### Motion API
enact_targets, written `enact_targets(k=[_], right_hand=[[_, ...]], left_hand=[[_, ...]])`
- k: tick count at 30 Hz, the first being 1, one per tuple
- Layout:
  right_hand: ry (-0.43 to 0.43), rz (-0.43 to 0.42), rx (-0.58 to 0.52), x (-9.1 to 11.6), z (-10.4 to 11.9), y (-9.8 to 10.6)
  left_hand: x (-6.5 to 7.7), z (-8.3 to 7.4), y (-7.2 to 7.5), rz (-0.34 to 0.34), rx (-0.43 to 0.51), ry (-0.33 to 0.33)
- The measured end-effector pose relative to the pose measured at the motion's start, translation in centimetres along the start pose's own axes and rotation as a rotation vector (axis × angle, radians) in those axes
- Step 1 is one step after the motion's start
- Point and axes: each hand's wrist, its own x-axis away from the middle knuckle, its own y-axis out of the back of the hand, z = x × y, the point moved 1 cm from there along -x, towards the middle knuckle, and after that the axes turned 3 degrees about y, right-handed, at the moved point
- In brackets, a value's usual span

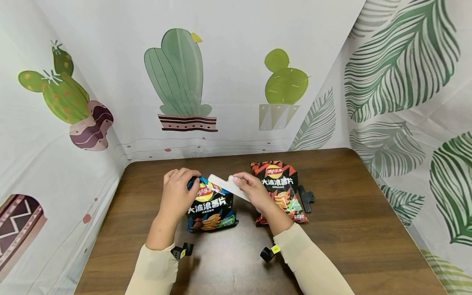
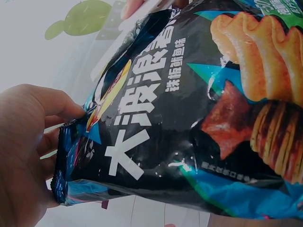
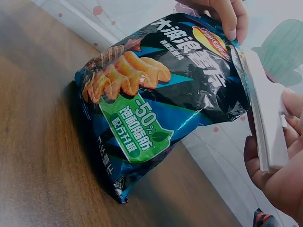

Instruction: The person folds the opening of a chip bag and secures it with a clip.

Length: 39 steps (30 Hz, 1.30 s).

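A blue and black bag of potato chips (image 1: pixel 212 209) stands tilted on the table in the head view. My left hand (image 1: pixel 178 191) pinches its top left corner; the left wrist view shows the thumb (image 2: pixel 71 109) on the bag's front near the top edge. In my right hand (image 1: pixel 255 191) is a white bag clip (image 1: pixel 228 186), gripped at its right end. Along the bag's top edge, the right wrist view shows the clip (image 3: pixel 267 123) lying against the rim. Whether the rim sits between the clip's two bars I cannot tell.
Right of my right hand lies a red and black chip bag (image 1: pixel 274 174), partly covered by the forearm. A black clip (image 1: pixel 306 199) rests against its right side. The brown wooden table (image 1: pixel 350 233) meets a printed cloth backdrop (image 1: pixel 236 82) behind.
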Motion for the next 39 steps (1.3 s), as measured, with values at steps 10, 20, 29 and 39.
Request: enact_targets(k=[10,20,29,39], right_hand=[[0.012,-0.012,0.029,-0.2,-0.7,0.1],[0.051,-0.010,0.034,0.0,-0.9,0.2],[0.000,0.012,0.052,-0.1,-1.2,0.3],[-0.035,0.014,0.040,0.0,-1.3,0.3]], left_hand=[[0.0,0.0,0.0,-0.003,-0.001,-0.003],[-0.2,-0.1,-0.2,-0.017,0.002,-0.010],[-0.2,0.0,-0.3,-0.019,-0.004,-0.015],[0.1,0.3,-0.4,-0.042,0.002,0.021]])
